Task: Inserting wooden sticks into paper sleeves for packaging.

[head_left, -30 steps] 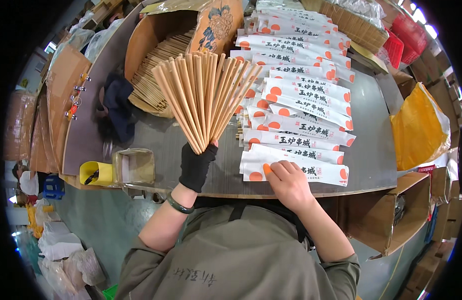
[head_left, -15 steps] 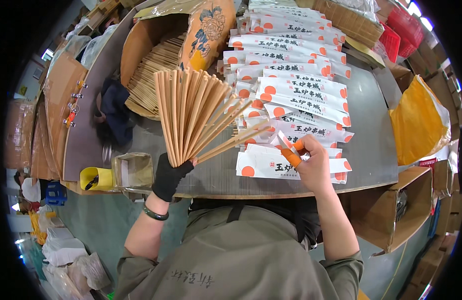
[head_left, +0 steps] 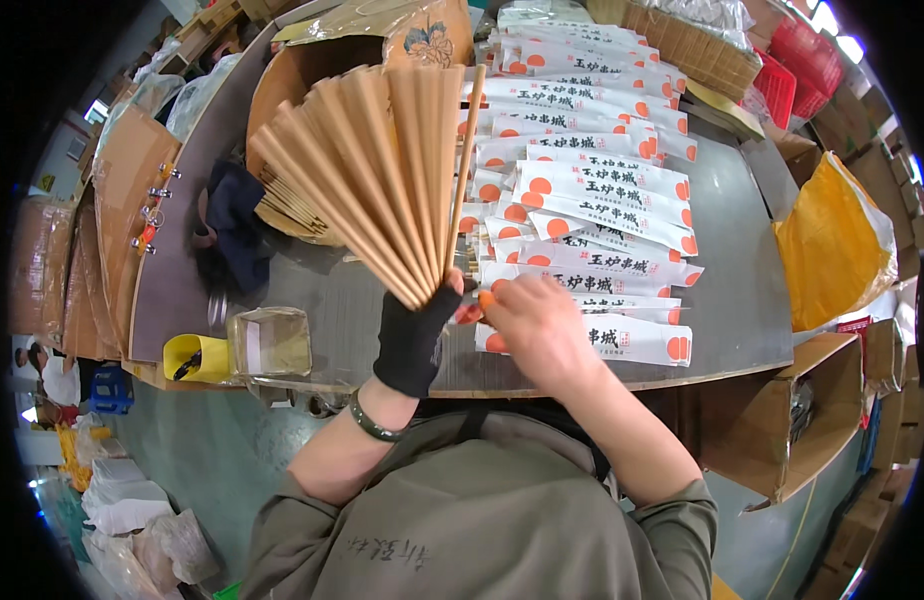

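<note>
My left hand (head_left: 414, 335), in a black fingerless glove, grips the base of a fanned-out bundle of wooden chopsticks (head_left: 367, 170) held upright over the grey table (head_left: 732, 260). My right hand (head_left: 537, 325) sits just right of the fan's base, fingertips at the foot of the rightmost chopstick (head_left: 465, 170). Under and beyond my right hand lie rows of white paper sleeves with orange dots (head_left: 592, 190), overlapping in a long stack toward the far edge.
A brown cardboard box of more chopsticks (head_left: 292, 90) stands at the back left. A small clear tub (head_left: 270, 342) and a yellow holder (head_left: 194, 357) sit at the near left edge. A yellow bag (head_left: 832, 245) and open cardboard cartons (head_left: 807, 410) are on the right.
My right hand left the front sleeve and came to the base of the fan. The fan swung left and now stands more upright, with one chopstick split off at its right side.
</note>
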Demonstrator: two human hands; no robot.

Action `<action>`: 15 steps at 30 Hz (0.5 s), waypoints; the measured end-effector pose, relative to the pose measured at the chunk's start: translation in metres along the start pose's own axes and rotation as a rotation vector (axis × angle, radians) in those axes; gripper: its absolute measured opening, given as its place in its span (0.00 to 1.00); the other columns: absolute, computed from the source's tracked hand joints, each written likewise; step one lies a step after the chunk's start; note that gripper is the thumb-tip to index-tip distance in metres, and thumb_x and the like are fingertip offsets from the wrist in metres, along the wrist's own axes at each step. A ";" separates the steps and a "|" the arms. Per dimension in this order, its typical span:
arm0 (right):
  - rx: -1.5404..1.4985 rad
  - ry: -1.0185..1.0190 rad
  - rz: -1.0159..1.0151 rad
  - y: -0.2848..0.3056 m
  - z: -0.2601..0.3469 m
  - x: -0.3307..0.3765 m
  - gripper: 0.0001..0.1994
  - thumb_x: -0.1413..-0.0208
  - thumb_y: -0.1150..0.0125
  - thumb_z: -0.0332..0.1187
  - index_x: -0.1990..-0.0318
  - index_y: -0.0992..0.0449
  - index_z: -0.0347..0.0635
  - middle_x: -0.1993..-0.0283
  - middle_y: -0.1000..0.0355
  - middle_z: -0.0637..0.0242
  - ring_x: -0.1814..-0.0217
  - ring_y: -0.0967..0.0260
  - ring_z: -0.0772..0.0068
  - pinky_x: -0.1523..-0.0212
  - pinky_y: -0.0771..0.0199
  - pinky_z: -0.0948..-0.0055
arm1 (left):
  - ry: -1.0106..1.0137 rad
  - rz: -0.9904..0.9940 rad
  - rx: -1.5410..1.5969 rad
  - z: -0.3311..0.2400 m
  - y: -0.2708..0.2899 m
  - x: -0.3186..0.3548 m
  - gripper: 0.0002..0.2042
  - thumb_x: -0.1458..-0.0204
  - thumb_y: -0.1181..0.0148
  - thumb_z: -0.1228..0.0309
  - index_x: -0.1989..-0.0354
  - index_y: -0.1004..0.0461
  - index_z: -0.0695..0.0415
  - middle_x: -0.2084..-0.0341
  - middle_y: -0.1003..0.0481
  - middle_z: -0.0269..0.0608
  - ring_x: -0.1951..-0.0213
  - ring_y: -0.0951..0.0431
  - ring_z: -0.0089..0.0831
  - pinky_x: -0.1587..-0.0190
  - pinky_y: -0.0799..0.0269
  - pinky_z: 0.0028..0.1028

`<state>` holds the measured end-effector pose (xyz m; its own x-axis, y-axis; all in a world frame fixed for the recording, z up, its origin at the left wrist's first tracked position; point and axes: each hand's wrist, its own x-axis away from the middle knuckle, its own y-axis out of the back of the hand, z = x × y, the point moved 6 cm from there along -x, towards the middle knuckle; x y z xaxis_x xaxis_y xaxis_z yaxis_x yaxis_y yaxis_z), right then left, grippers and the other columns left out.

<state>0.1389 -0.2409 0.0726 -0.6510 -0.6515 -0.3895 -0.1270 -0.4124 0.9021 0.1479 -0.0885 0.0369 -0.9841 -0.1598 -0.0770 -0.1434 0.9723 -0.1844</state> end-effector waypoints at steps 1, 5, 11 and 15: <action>0.004 0.008 0.000 0.003 -0.005 0.000 0.17 0.56 0.32 0.33 0.56 0.24 0.42 0.60 0.31 0.69 0.59 0.33 0.65 0.61 0.31 0.69 | 0.004 -0.063 -0.032 -0.001 0.001 -0.005 0.09 0.49 0.35 0.69 0.63 0.23 0.60 0.71 0.23 0.31 0.68 0.24 0.21 0.64 0.28 0.23; 0.013 -0.173 -0.162 0.025 -0.023 0.030 0.18 0.55 0.36 0.27 0.53 0.26 0.42 0.58 0.35 0.65 0.56 0.36 0.62 0.57 0.32 0.64 | 0.064 -0.048 -0.240 0.004 0.037 -0.010 0.10 0.49 0.34 0.69 0.63 0.22 0.61 0.72 0.22 0.33 0.69 0.23 0.23 0.65 0.27 0.25; -0.018 0.006 -0.064 -0.006 -0.012 0.066 0.13 0.56 0.39 0.25 0.59 0.24 0.37 0.63 0.30 0.64 0.61 0.30 0.65 0.65 0.27 0.69 | 0.016 -0.216 -0.373 0.028 0.068 0.000 0.11 0.50 0.34 0.70 0.60 0.22 0.63 0.70 0.20 0.39 0.68 0.21 0.25 0.65 0.26 0.25; -0.152 -0.115 -0.101 -0.004 -0.016 0.067 0.11 0.57 0.33 0.24 0.62 0.24 0.38 0.65 0.29 0.64 0.65 0.28 0.63 0.68 0.27 0.68 | 0.102 -0.212 -0.356 0.026 0.080 0.010 0.12 0.49 0.34 0.71 0.59 0.22 0.63 0.69 0.21 0.38 0.68 0.22 0.23 0.65 0.26 0.24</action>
<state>0.1077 -0.2930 0.0401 -0.7232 -0.5285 -0.4446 -0.0872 -0.5687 0.8179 0.1296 -0.0162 -0.0038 -0.9316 -0.3625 0.0268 -0.3534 0.9207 0.1656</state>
